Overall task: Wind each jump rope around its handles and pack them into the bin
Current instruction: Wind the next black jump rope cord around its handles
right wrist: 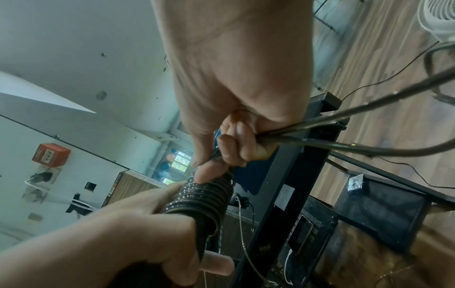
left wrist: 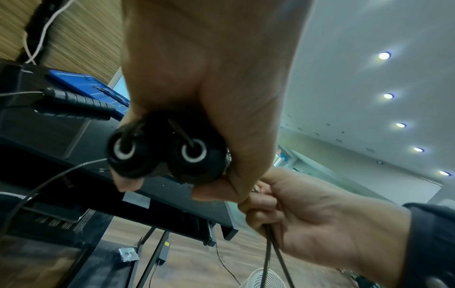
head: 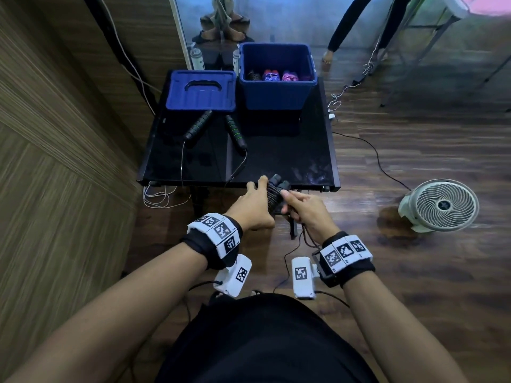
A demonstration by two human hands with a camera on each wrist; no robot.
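Observation:
Just in front of the table's near edge, my left hand (head: 255, 201) grips a pair of black jump-rope handles (head: 276, 189) held side by side, with dark cord coiled round them (right wrist: 197, 198). Their two round end caps (left wrist: 157, 152) face the left wrist camera. My right hand (head: 300, 205) pinches the loose doubled cord (right wrist: 344, 134) beside the coil; its strands trail down (left wrist: 273, 259). A second black rope with green-ringed handles (head: 199, 128) lies unwound on the black table (head: 290, 158). The blue bin (head: 276, 78) at the back holds several wound ropes.
The blue bin lid (head: 201, 89) lies left of the bin. A white floor fan (head: 441, 205) stands right of the table. Thin cables cross the wood floor (head: 373, 150). A wood-panelled wall runs along the left. Another person's legs (head: 359, 23) are at the far back.

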